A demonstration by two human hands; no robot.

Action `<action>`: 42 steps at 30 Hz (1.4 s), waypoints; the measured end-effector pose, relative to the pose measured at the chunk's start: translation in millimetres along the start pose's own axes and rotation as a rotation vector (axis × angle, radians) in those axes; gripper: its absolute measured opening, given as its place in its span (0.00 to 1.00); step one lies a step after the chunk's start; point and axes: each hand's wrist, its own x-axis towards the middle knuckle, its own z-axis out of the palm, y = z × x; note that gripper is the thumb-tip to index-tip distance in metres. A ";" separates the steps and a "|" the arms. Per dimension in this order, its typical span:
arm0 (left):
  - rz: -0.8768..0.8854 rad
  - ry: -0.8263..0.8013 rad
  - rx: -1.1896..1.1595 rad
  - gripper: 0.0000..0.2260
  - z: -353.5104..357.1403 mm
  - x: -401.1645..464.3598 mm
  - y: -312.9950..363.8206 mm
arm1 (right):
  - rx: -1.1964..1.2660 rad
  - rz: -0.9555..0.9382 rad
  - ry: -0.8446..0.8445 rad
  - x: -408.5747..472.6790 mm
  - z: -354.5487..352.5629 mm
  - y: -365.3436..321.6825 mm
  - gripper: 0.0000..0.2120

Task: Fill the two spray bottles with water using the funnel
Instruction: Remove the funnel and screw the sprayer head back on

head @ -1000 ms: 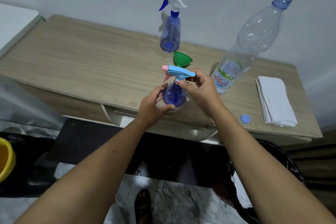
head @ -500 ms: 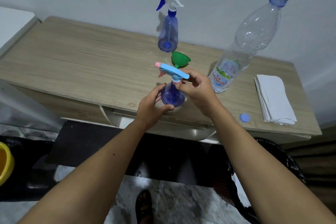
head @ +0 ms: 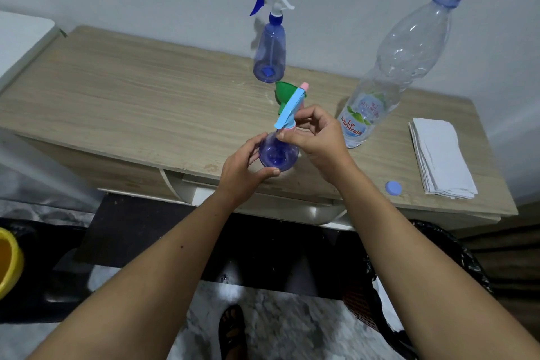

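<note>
A small blue spray bottle [head: 277,152] with a light-blue and pink trigger head [head: 290,107] stands near the front edge of the wooden table [head: 131,102]. My left hand [head: 245,166] grips its round body. My right hand [head: 315,137] pinches the collar under the trigger head, whose nozzle points away to the upper right. A green funnel [head: 283,94] lies just behind, partly hidden by the head. A second blue spray bottle [head: 269,47] with a white and blue head stands at the back. A large water bottle [head: 391,67] stands uncapped at the right.
A blue cap [head: 393,187] lies near the table's front right edge, beside a folded white cloth [head: 441,155]. A yellow bucket [head: 8,260] sits on the floor at the left. A black bag [head: 455,254] hangs below the table's right side.
The trigger head has turned: its pink nozzle pointed left before and now points up and to the right. My right hand turned with it while my left hand kept holding the body.
</note>
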 end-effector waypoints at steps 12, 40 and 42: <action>0.010 -0.015 -0.003 0.38 -1.0 0.3 -2.8 | 0.005 -0.011 -0.003 0.6 0.3 -4.8 0.18; -0.034 -0.029 -0.064 0.38 -1.0 1.6 -4.9 | -0.016 -0.036 -0.043 -0.9 -1.7 5.0 0.13; -0.031 -0.031 -0.055 0.38 -1.4 1.5 -4.5 | 0.035 -0.015 -0.051 -2.6 -3.1 6.0 0.12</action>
